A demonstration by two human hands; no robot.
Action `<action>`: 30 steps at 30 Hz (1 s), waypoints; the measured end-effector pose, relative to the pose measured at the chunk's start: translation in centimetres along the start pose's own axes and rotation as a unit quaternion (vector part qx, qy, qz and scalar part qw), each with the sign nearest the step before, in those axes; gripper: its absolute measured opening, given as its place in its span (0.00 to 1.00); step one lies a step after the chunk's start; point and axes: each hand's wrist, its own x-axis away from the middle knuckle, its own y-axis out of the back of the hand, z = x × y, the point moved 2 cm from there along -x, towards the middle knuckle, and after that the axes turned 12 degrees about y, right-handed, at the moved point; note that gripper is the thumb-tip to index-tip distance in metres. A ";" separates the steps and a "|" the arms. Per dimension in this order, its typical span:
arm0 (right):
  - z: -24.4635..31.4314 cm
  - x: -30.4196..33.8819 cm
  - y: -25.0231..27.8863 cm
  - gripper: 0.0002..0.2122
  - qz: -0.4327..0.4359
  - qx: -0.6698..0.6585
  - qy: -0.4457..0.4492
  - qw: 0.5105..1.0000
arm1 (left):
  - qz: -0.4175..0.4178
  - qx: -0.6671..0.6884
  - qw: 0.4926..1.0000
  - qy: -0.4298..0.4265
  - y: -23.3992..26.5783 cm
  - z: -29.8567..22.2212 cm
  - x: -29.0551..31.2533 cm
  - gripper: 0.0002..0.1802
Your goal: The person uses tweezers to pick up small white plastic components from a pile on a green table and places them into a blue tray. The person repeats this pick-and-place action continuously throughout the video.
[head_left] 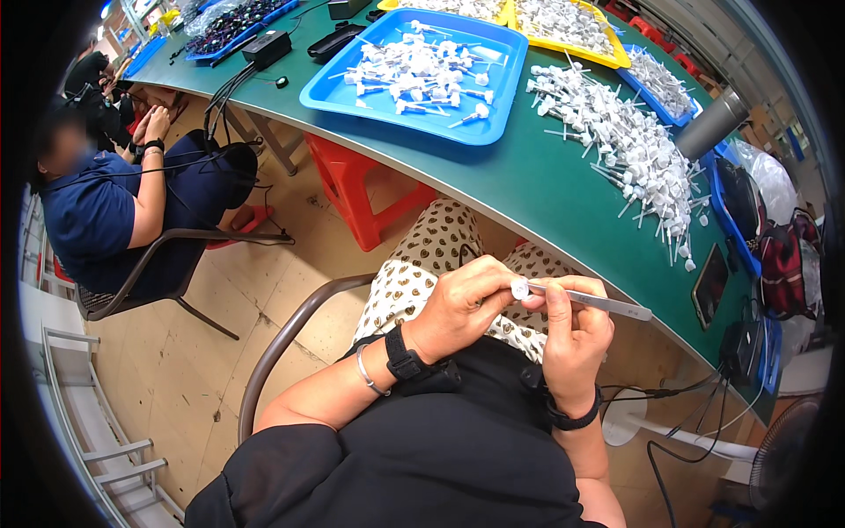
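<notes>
Above my lap, my left hand pinches a small white plastic piece with a round end between thumb and fingers. My right hand is closed around flat silver metal tweezers, whose broad end sticks out to the right. The tweezers' tip meets the white piece, but the exact contact is hidden by my fingers. Beyond my hands, a blue tray on the green table holds many similar white pieces with thin stems. A large loose heap of them lies to its right.
The green table's edge runs just beyond my knees. Yellow trays stand at the back, and a phone lies near the right edge. A red stool is under the table. Another person sits at left. Cables hang at lower right.
</notes>
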 end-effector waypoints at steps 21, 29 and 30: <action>-0.3 0.0 0.0 0.03 -0.022 -0.002 0.072 0.997 | 0.027 0.036 0.998 0.038 -0.1 0.0 0.0 0.09; -0.5 0.0 0.1 0.03 -0.019 -0.006 0.062 0.998 | 0.024 0.026 0.999 0.030 0.0 -0.2 -0.2 0.08; -0.5 0.0 0.1 0.03 -0.020 -0.012 0.059 0.998 | 0.025 0.031 0.999 0.031 -0.1 -0.1 -0.2 0.08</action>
